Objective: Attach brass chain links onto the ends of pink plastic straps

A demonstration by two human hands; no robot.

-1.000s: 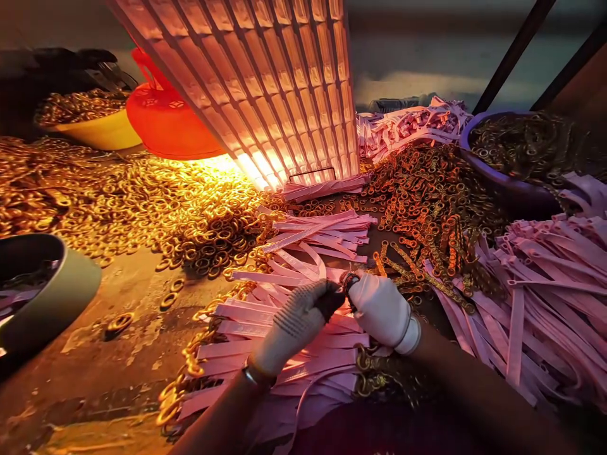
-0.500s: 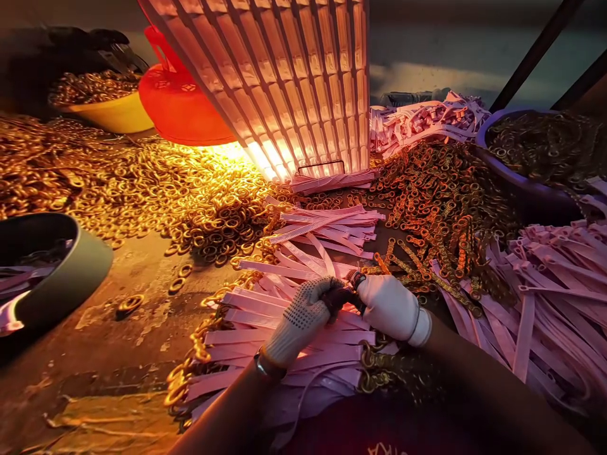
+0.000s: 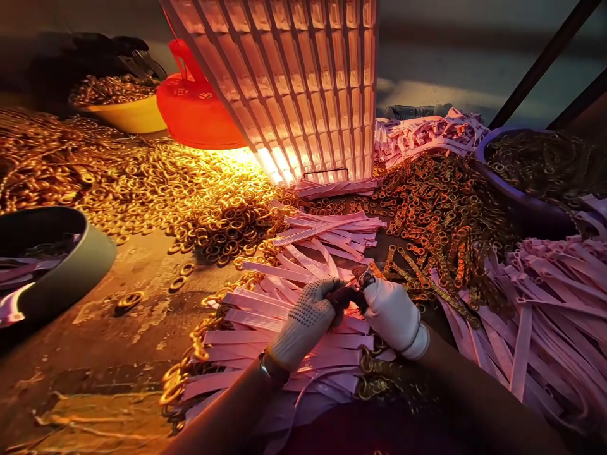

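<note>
My left hand [image 3: 308, 322], in a dotted knit glove, meets my right hand [image 3: 393, 316], in a plain white glove, above a heap of pink straps [image 3: 284, 338]. Dark fingertips on both hands pinch together at one spot, and what lies between them is too small and hidden to name. The straps under my hands lie crosswise, with gold rings [image 3: 177, 385] along their left ends and short gold chains [image 3: 379, 373] at their right ends. Farther forward, more pink straps [image 3: 327, 230] are stacked loosely.
A gold ring pile [image 3: 190, 183] spreads on the left under a red lamp [image 3: 203, 120] and tall ribbed panel [image 3: 303, 82]. A grey-green tub [image 3: 99, 246] stands left. On the right are a chain pile [image 3: 441, 208], a purple basin [image 3: 507, 170] and loose pink straps [image 3: 554, 303].
My right hand has tilted slightly, its wrist a little lower, while both hands stay pinched together. The whole view has shifted a little, with the background now lower and farther right.
</note>
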